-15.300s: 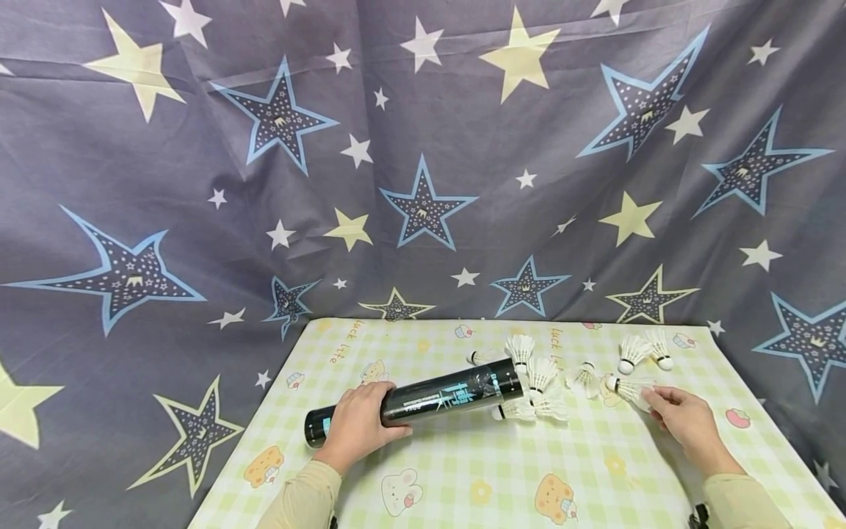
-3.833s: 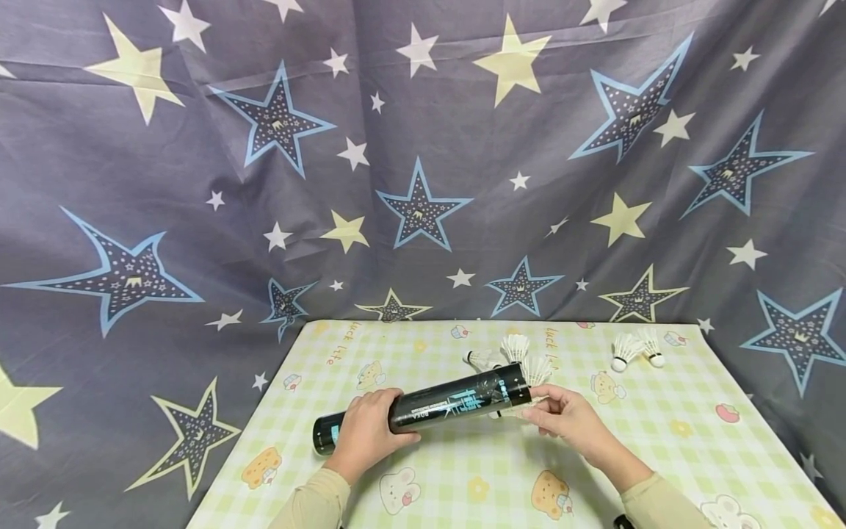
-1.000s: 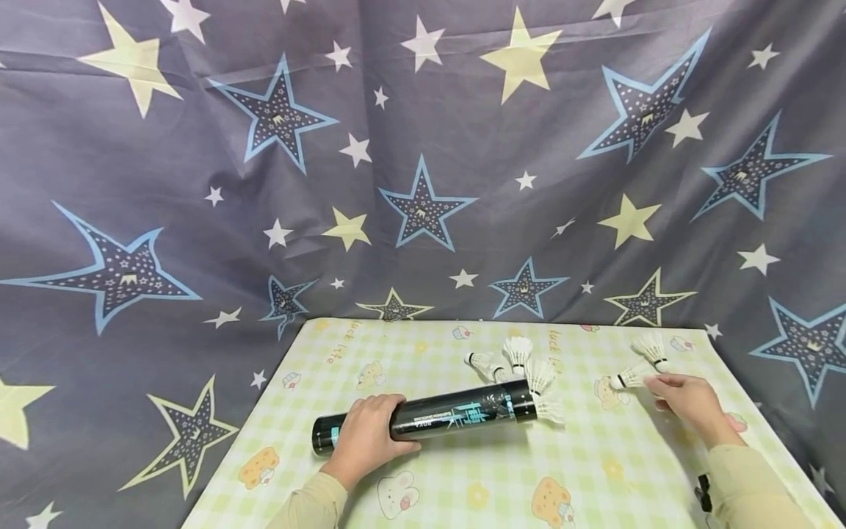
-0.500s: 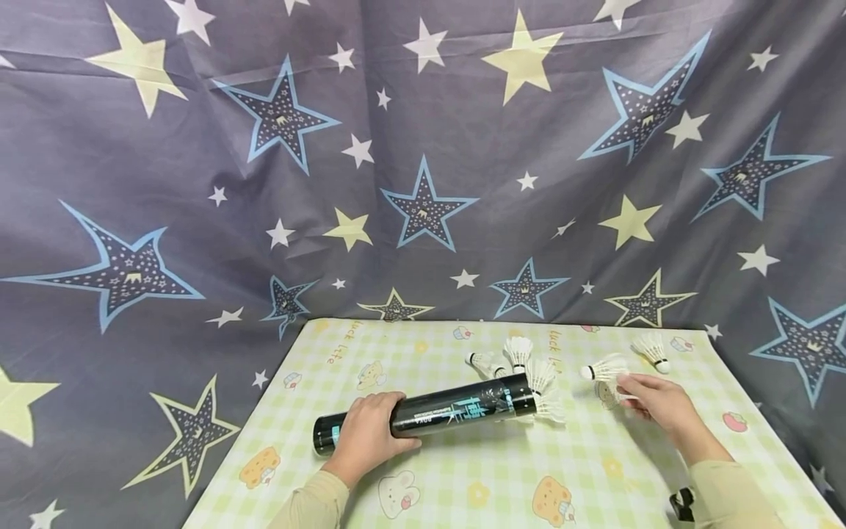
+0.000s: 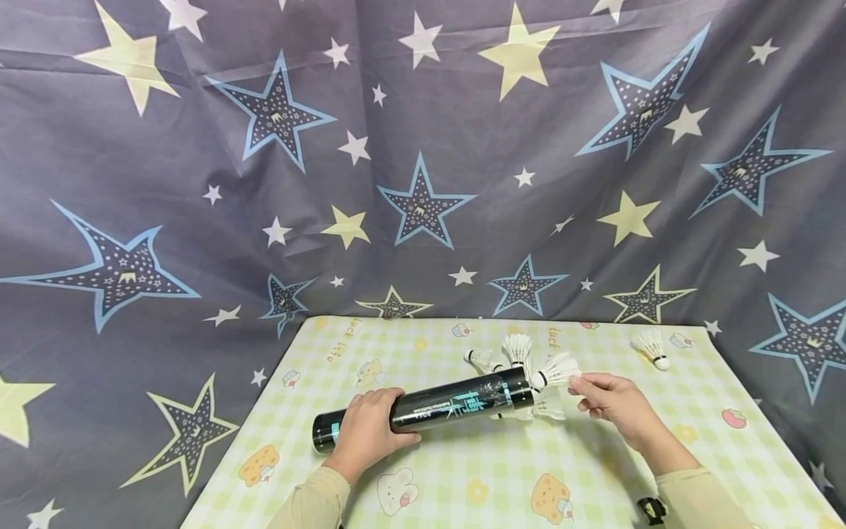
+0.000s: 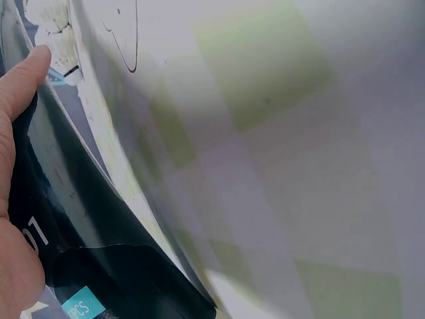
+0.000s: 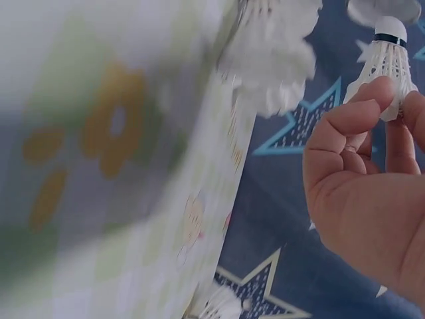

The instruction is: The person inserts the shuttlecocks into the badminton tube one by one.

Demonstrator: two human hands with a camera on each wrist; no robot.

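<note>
My left hand [image 5: 371, 425] grips a black shuttlecock tube [image 5: 456, 402] near its left end, and the tube's right end is tilted up. In the left wrist view the thumb [image 6: 26, 80] lies along the dark tube [image 6: 99, 219]. My right hand [image 5: 615, 402] pinches a white feather shuttlecock [image 5: 557, 369] by its feather skirt. Its cork points at the tube's right end. The right wrist view shows this shuttlecock [image 7: 388, 63] between thumb and fingers, cork close to the tube's pale round end [image 7: 385, 10]. How much is inside the tube is hidden.
Several shuttlecocks lie behind and below the tube's right end, among them one with upright feathers [image 5: 517, 350] and one on its side [image 5: 482, 359]. A lone shuttlecock [image 5: 651, 348] lies at the back right. A green checked cloth [image 5: 476, 470] covers the table; a starry curtain [image 5: 317, 198] hangs behind.
My right hand has picked up a shuttlecock from the back right and carried it left to the tube's end. One shuttlecock stays there. The left hand keeps its grip on the tube.
</note>
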